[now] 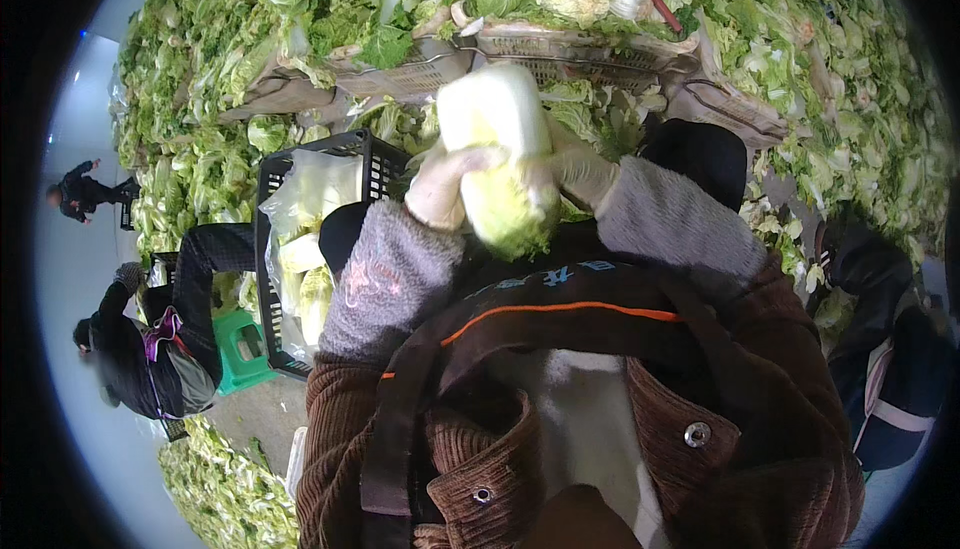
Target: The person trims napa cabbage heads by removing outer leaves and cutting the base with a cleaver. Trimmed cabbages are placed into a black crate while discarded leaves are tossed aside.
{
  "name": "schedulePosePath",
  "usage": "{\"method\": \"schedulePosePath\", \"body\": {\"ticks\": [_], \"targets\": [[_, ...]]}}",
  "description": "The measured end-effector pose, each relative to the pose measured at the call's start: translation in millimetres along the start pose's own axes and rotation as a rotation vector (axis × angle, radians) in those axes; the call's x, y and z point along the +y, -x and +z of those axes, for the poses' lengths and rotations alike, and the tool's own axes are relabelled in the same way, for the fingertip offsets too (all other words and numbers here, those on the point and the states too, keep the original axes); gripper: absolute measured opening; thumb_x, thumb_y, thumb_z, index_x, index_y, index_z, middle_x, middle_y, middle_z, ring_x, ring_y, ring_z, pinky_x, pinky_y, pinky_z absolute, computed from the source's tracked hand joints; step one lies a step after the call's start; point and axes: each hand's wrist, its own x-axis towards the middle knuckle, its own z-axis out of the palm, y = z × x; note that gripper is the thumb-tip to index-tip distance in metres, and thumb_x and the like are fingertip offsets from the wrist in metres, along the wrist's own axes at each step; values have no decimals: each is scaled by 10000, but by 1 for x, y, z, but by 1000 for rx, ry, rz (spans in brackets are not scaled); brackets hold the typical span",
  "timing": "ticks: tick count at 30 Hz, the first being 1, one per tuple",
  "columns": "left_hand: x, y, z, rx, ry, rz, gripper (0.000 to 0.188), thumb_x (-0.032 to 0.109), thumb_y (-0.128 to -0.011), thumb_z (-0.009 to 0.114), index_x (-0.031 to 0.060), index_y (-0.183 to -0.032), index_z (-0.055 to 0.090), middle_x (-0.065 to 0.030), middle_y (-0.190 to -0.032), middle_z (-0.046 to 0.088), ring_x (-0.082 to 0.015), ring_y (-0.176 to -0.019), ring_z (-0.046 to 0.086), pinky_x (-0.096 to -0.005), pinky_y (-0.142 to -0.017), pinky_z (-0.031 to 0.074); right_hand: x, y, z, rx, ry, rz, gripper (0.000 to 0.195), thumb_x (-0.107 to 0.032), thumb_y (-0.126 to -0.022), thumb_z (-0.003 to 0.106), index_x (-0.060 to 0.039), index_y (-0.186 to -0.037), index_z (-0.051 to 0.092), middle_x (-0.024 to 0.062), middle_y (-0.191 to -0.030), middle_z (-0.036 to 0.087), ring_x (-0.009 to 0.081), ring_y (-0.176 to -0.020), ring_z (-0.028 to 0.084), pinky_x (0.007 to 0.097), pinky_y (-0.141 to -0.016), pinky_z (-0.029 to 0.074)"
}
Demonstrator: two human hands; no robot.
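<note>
A trimmed napa cabbage (491, 110) is held before my chest, its white stem end pointing away from me and its yellow-green leafy end towards me. My left hand (439, 187), in a pale glove, grips its left side with the thumb across the front. My right hand (583, 172), gloved alike, holds the opposite side, its fingers partly hidden behind the head. Left of my left forearm stands a black plastic crate (366, 162) lined with a clear plastic bag (319, 181); several pale cabbage heads (304, 271) lie in it.
Beyond my hands, pale plastic crates (577, 50) stand amid heaped cabbage leaves (225, 38). A red-handled tool (661, 7) lies on the leaves. A person (150, 361) sits by a green plastic stool (238, 354) at left; another person (885, 369) is at right. A third (86, 192) is farther off.
</note>
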Motion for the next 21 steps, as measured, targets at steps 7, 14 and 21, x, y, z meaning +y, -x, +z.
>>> {"method": "schedulePosePath", "body": {"ticks": [7,14,21], "targets": [[33,-26,34,177,-412,384,304,-54,-734,562,-2,-1016,663,-51,-867,677,-148,-863,635,-301,-847,505,2,6,-36,117,-264,62,790,-293,-737,746,-18,-1361,347,130,-1192,550,229,-1086,566,392,-943,474],[23,-48,33,74,-660,65,575,106,-758,675,0,-1284,468,-64,-1055,628,-163,-913,608,-299,-885,472,-19,15,-46,241,-18,-156,945,-386,-644,795,6,-1353,307,156,-1103,549,253,-1011,586,344,-867,519],[30,-66,-3,-25,-398,137,389,-70,-727,584,-36,-1113,554,-115,-918,659,-200,-738,647,-312,-691,549,-34,21,-60,167,-488,-52,886,-481,-702,724,-14,-1352,345,184,-1199,528,308,-1076,563,414,-960,480]]}}
